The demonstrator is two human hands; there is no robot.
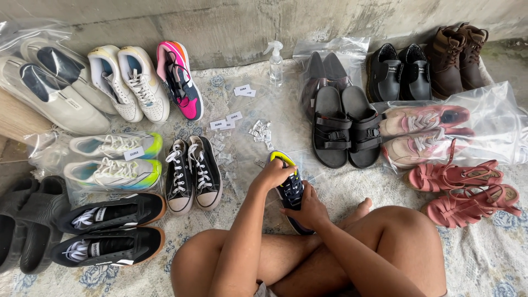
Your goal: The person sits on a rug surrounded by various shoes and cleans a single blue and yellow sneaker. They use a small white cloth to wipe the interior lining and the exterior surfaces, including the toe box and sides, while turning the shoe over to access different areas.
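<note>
- The person sits cross-legged on a patterned floor mat (484, 258) and holds a dark blue sneaker with a yellow collar (290, 187) just in front of the knees.
- The left hand (273, 174) has its grip pressed around the yellow collar at the top of the shoe. The right hand (309, 211) has its grip closed on the lower side, near the laces.
- I think the sneaker could slip or twist, because only its far end seems to rest on the mat and both hands hold it from one side.
- If it drops forward, it may scatter the small white sachets (260, 131) and the paper labels (226, 122), which lie loose just beyond it.
- The clear spray bottle (275, 63) stands upright farther back, near the wall; a long reach over the sachets could knock it.
- Close on the left is a pair of black canvas sneakers (193, 173); close on the right a pair of black sandals (346, 129). They leave only a narrow free place around the shoe.
- The pink sneakers in a plastic bag (423, 132) and the pink strappy sandals (467, 190) crowd the right side.
</note>
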